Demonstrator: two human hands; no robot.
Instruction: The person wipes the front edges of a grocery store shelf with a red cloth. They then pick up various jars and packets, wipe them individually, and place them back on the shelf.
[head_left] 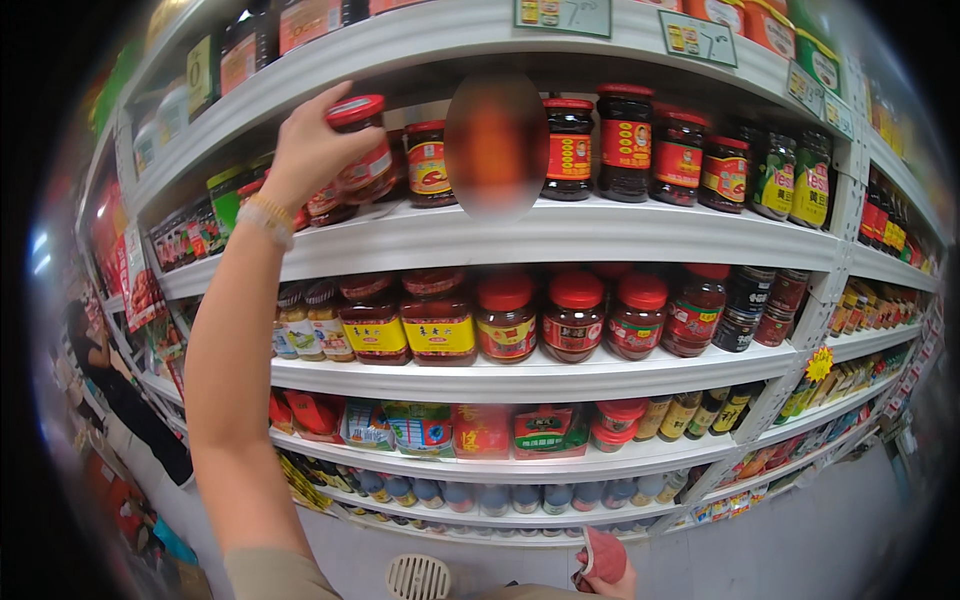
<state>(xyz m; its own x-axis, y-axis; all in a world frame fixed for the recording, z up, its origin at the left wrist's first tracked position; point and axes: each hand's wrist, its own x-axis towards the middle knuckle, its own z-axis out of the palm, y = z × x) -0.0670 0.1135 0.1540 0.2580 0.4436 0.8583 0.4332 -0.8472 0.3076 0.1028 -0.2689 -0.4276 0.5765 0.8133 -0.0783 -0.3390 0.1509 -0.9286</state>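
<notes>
My left hand (312, 145) reaches up to the upper shelf, its fingers closed around a glass jar (366, 160) with a red lid and dark contents. The jar is tilted and appears raised above the shelf board (420, 232). Beside it stands another red-lidded jar (431, 170) with a red and yellow label; part of a further jar shows below my fingers. Low in the view, my right hand (615, 583) is closed on a red cloth-like piece (604, 555), whose exact kind I cannot make out.
More dark sauce jars (625, 145) line the upper shelf to the right, around a blurred patch. Red-lidded jars (574, 318) fill the shelf below, with packets (483, 431) under them. A white upright post (840, 240) divides the shelves. A person (125, 385) stands far left; a floor drain (418, 577) lies below.
</notes>
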